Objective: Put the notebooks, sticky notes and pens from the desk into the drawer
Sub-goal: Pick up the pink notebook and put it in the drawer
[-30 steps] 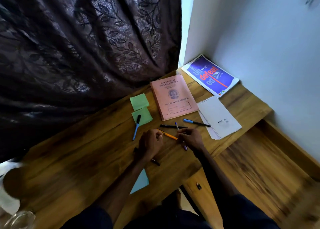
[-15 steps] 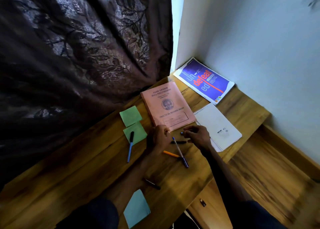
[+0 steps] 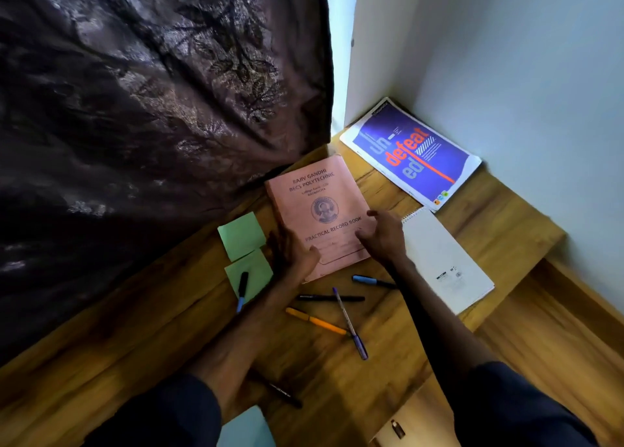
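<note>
A pink record notebook (image 3: pixel 320 207) lies on the wooden desk (image 3: pixel 152 338). My left hand (image 3: pixel 293 252) grips its lower left edge, thumb on the cover. Over the book's right edge, my right hand (image 3: pixel 383 237) has its fingers spread. A blue notebook (image 3: pixel 412 153) sits in the corner and a white spiral notepad (image 3: pixel 445 261) to the right. Two green sticky notes (image 3: pixel 241 235) lie on the left, a blue pen (image 3: pixel 241 291) on the nearer one. Black (image 3: pixel 331 298), purple (image 3: pixel 351 325), orange (image 3: pixel 317 320) and blue (image 3: pixel 371 280) pens lie below the book.
Another black pen (image 3: pixel 280 392) and a light blue sticky note (image 3: pixel 246 428) lie near the desk's front edge. A drawer front (image 3: pixel 396 428) shows at the bottom. A dark curtain (image 3: pixel 152 109) hangs at the left, a white wall (image 3: pixel 523 75) stands at the right.
Both hands have left the pens and moved up to the pink notebook. The left hand now holds its edge. The pens lie loose on the desk.
</note>
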A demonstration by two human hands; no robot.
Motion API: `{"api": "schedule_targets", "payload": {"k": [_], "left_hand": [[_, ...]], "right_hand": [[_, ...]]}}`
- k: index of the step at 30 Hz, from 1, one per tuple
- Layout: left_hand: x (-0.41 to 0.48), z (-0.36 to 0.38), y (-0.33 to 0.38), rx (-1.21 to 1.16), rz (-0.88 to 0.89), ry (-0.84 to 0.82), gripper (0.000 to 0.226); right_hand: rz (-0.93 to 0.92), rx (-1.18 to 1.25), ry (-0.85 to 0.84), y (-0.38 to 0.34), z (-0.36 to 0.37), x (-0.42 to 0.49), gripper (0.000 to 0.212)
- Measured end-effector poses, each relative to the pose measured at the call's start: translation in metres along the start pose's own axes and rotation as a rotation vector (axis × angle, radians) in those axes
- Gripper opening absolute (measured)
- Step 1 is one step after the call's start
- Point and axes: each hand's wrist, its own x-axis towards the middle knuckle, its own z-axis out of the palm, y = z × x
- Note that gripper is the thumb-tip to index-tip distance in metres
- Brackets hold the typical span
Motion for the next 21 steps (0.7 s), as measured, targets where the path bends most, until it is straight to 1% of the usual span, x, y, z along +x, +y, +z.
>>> {"api": "schedule_targets", "payload": {"k": [2, 4, 8, 9, 12, 15, 16, 18, 21], "left_hand": [[0.003, 0.001, 0.007, -0.018, -0.022, -0.032, 0.101], [0.009, -0.001, 0.012, -0.081, -0.055, -0.042, 0.103], [0.026, -0.013, 0.006, -0.344, -0.167, -0.01, 0.099], [0.029, -0.016, 0.001, -0.407, -0.172, 0.005, 0.093], [0.036, -0.025, -0.012, -0.584, -0.148, 0.031, 0.054], [0.035, -0.032, -0.011, -0.801, -0.138, -0.082, 0.031], [0.032, -0.036, -0.008, -0.842, -0.131, -0.124, 0.027], [0.023, -0.043, -0.004, -0.884, -0.093, -0.163, 0.029], [0.005, -0.053, -0.004, -0.903, -0.007, -0.148, 0.029]], "right_hand": [[-0.003, -0.072, -0.022, -0.002, 0.008, 0.006, 0.062], [0.004, -0.127, -0.018, -0.008, 0.013, 0.009, 0.063], [0.046, -0.123, -0.027, -0.017, 0.011, 0.014, 0.063], [0.053, -0.108, -0.032, -0.015, 0.01, 0.017, 0.066], [0.048, -0.057, -0.034, -0.013, 0.002, 0.02, 0.071], [0.031, 0.019, -0.047, -0.015, -0.008, 0.02, 0.069], [0.031, 0.038, -0.051, -0.017, -0.012, 0.018, 0.067], [0.035, 0.09, -0.054, -0.018, -0.02, 0.014, 0.064], [0.046, 0.198, -0.026, -0.016, -0.036, 0.002, 0.062]]}}
